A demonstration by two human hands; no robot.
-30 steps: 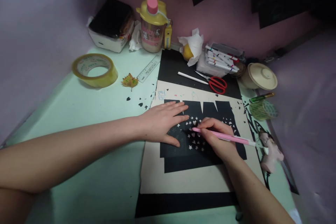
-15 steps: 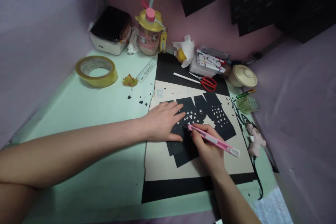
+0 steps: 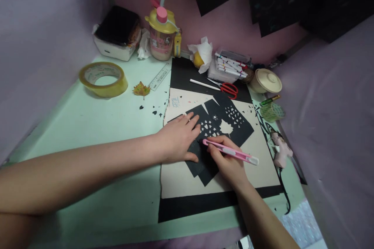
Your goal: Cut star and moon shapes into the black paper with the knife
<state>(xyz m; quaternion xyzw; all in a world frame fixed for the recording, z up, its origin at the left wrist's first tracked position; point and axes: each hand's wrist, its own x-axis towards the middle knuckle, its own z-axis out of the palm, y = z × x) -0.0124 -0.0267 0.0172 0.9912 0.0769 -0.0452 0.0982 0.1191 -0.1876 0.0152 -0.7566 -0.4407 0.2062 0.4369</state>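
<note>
My left hand [image 3: 179, 138] lies flat with fingers spread on the left part of a black paper [image 3: 207, 169]. The paper has cut-out stars, hearts, a small sun, a leaf shape and several triangles. My right hand [image 3: 229, 163] grips a pink craft knife [image 3: 230, 151] like a pen, its tip down at the paper near my left fingers. The blade tip is too small to make out. Under the black paper is a large off-white board [image 3: 178, 183], which lies on a bigger black sheet [image 3: 193, 210].
Beyond the board are red-handled scissors [image 3: 229, 90], a white stick [image 3: 204, 85] and a box of markers [image 3: 230, 66]. To the left lie a tape roll [image 3: 124, 85], a leaf [image 3: 142, 89] and a ruler [image 3: 160, 77]. A lidded cup [image 3: 162, 39] stands behind. A corded pink tool [image 3: 281, 151] lies right.
The black paper has turned counter-clockwise on the board, its right side swinging away from me. My left hand stays flat on it, and the knife remains in my right hand.
</note>
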